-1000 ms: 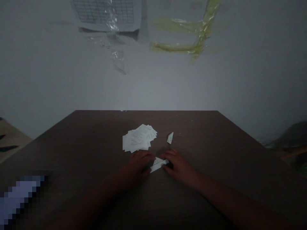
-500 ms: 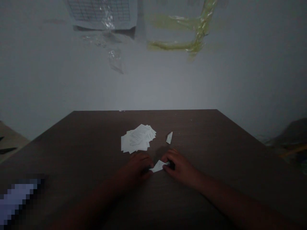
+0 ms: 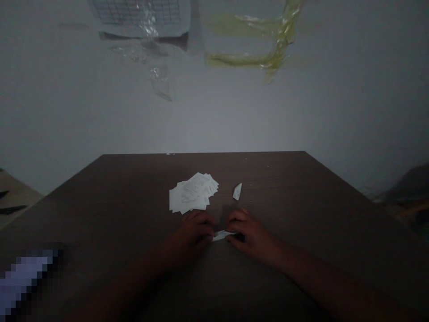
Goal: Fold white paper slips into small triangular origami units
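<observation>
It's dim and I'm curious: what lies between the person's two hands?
In the head view, a narrow white paper lies between the left hand and right hand, touching both.

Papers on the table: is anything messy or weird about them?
A bit: the paper pile is askew, with corners poking out unevenly. A small folded piece lies apart, to its right. The paper slip between the left hand and right hand looks folded narrow. Nothing looks spilled.
</observation>
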A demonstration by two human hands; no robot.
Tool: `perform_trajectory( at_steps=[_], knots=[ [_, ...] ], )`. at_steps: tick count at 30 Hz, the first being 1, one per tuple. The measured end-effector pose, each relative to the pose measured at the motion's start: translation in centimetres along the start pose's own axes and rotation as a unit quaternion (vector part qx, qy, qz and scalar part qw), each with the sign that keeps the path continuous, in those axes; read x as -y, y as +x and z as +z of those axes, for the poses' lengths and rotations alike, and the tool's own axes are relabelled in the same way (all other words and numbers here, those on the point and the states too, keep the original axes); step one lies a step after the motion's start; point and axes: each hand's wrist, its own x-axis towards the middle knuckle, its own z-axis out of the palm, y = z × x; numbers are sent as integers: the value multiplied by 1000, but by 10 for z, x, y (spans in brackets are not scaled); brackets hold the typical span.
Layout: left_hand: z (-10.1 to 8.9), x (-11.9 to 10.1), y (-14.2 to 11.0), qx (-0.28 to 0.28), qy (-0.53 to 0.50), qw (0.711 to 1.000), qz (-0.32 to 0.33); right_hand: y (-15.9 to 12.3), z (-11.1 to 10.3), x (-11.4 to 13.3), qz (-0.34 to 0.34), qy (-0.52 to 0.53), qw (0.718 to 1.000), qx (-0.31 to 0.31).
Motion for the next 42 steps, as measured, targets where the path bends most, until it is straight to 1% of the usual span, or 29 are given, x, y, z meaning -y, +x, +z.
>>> perform_trajectory(
  at_steps=[5, 9, 12, 16, 21, 27, 31, 34, 37, 39, 42],
  knots=[
    [4, 6, 0, 0, -22, 999, -34, 3, 4, -1, -6, -10, 1000, 9],
    [10, 15, 2, -11, -23, 999, -27, 5, 8, -3, -17, -5, 1000, -3],
    [14, 20, 4, -23, -18, 999, -31, 5, 8, -4, -10, -4, 1000, -6],
    [15, 16, 5, -38, 5, 999, -34, 6, 9, -5, -2, -2, 1000, -14],
    [15, 5, 4, -48, 42, 998, -8, 6, 11, -6, 6, 7, 1000, -30],
    [21, 9, 8, -29, 75, 997, -13, 6, 12, -4, 16, 7, 999, -35],
    [20, 8, 12, -19, 78, 996, -24, 7, 13, -4, 22, -13, 999, -36],
    [19, 8, 12, -39, 82, 995, -35, 6, 10, -5, 38, -41, 997, -58],
    [18, 11, 13, -59, 82, 994, -37, 4, 5, -6, 69, -83, 991, -78],
    [18, 13, 12, -61, 76, 995, -30, 2, 2, -6, 80, -108, 988, -77],
    [19, 14, 12, -64, 77, 995, -23, 0, 1, -7, 73, -120, 988, -66]
  ],
)
